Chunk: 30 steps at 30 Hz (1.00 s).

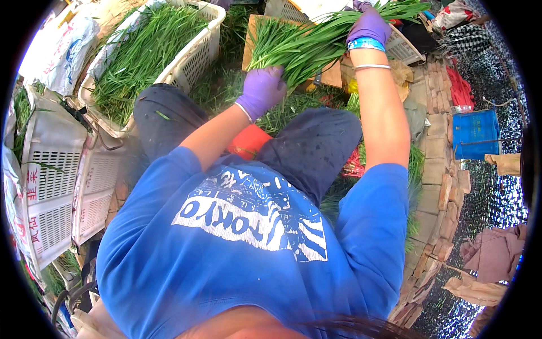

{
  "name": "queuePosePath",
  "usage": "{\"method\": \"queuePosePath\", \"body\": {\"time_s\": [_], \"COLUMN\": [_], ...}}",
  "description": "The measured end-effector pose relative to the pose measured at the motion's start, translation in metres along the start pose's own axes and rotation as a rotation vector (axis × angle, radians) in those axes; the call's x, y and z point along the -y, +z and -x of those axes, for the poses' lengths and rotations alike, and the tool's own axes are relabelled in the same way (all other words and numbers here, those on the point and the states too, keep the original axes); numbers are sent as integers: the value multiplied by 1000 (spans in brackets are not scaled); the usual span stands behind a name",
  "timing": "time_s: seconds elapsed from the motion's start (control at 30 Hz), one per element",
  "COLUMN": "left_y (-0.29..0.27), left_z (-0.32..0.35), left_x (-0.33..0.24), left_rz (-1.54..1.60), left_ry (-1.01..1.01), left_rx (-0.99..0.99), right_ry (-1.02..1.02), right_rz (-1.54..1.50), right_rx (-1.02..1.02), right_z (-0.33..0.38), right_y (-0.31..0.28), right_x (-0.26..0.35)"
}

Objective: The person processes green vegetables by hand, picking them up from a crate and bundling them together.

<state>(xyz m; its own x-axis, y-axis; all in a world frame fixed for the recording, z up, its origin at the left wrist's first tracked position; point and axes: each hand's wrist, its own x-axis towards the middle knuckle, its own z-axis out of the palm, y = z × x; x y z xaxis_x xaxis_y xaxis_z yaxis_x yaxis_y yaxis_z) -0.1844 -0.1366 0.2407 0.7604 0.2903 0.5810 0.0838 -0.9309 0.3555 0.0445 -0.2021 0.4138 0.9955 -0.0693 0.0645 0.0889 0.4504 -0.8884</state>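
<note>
A long bunch of garlic chives (316, 45) stretches across in front of me, above a brown wooden board (332, 75). My right hand (370, 28), in a purple glove with a blue band at the wrist, is closed around the bunch toward its right end. At the bunch's left part, my left hand (261, 93), also purple-gloved, is closed against its near edge; some of its fingers are hidden under the leaves. Loose green leaves (226, 93) cover the ground below and around the board.
A white plastic basket (199, 52) heaped with chives (152, 45) stands at the far left. More white baskets (53, 169) are stacked at my left side. Bricks (432, 186) line the ground on the right, with a blue container (476, 134) beyond them. Something red (249, 141) shows between my legs.
</note>
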Motion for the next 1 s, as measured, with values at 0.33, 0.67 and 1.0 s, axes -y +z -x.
{"method": "queuePosePath", "body": {"time_s": [0.33, 0.67, 1.0], "left_y": [19, -13, 21], "left_z": [19, 74, 1], "left_x": [9, 79, 25], "left_rz": [381, -103, 782], "left_ry": [-40, -207, -719], "left_rx": [-68, 898, 230], "right_ry": [-109, 77, -178], "right_rz": [84, 264, 531], "right_rx": [63, -48, 552], "right_z": [9, -47, -68], "right_y": [-5, -47, -47], "right_x": [-1, 68, 22]}}
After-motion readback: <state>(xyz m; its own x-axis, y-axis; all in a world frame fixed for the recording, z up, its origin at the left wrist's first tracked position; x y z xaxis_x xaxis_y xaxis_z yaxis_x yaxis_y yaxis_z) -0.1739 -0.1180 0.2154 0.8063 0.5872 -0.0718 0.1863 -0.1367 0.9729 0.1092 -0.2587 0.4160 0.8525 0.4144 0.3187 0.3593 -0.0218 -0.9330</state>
